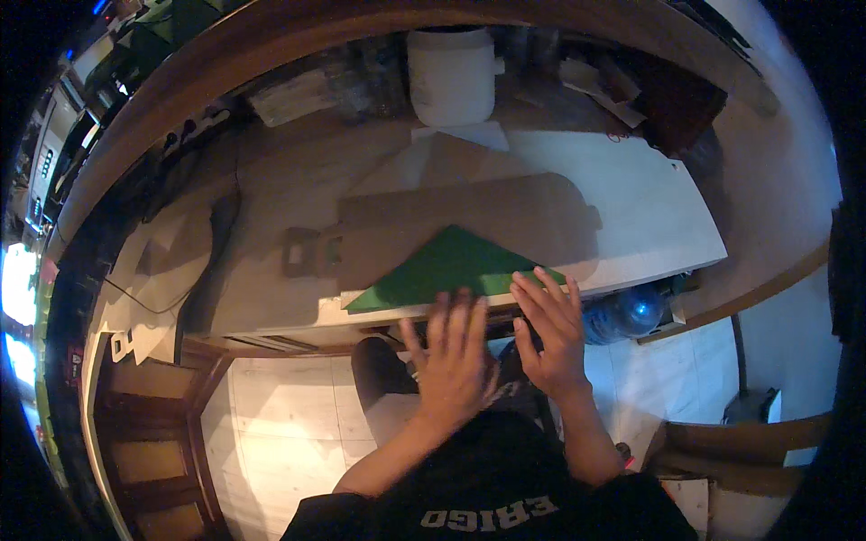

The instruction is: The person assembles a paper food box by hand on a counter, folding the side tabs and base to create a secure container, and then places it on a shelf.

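A flat green triangle (442, 266), seemingly a folded sheet of paper, lies along the near edge of the desk with its peak pointing away from me. My left hand (454, 361) is over the triangle's long near edge, fingers stretched and spread, the tips slightly blurred. It holds nothing, and whether those tips touch the sheet I cannot tell. At the triangle's right corner, my right hand (552, 338) lays its extended fingers on the green surface, thumb apart. The right fingertips partly cover that corner.
A white lidded tub (451, 79) stands at the back of the desk (649, 207). Papers and a dark red box (690, 113) are at the back right. A large clear bottle (622, 316) is below the front edge. A cable (236, 171) runs at the left.
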Available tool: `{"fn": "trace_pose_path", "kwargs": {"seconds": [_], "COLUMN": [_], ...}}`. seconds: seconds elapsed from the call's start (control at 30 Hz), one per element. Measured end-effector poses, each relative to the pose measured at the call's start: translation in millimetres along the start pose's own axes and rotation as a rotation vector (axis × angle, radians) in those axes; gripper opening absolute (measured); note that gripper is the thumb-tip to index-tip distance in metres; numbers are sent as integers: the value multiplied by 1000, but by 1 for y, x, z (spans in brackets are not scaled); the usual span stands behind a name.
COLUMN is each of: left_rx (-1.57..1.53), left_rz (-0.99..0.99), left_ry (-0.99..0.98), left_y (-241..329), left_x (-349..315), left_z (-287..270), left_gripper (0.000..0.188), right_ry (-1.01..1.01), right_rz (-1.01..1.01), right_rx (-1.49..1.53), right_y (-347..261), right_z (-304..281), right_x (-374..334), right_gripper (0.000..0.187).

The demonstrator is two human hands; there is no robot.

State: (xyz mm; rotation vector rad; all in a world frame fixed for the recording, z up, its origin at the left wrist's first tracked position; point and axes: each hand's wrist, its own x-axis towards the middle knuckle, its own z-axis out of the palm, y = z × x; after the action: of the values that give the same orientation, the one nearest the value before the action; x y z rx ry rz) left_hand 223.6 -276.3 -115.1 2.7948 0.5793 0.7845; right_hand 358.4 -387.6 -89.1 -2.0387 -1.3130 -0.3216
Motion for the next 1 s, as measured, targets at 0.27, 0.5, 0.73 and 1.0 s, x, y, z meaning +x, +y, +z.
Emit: {"fn": "trace_pose_path", "kwargs": {"seconds": [0.27, 0.5, 0.73, 1.0], "left_rx": [-16, -416, -536, -694], "left_rz": [77, 112, -12, -22], "left_ry": [-1, 182, 605, 550], "left_y": [11, -28, -37, -32], "left_x": [11, 8, -4, -22], "left_z": [-4, -51, -52, -40], "left_gripper": [78, 14, 33, 42], "right_ry": [24, 39, 54, 52], "right_rz": [-1, 24, 30, 38], "right_rx": [10, 34, 44, 23], "right_y": [4, 4, 2, 3], "right_z": [1, 4, 4, 6], "right_x": [-1, -1, -1, -2], "right_gripper": [41, 41, 40, 41]}}
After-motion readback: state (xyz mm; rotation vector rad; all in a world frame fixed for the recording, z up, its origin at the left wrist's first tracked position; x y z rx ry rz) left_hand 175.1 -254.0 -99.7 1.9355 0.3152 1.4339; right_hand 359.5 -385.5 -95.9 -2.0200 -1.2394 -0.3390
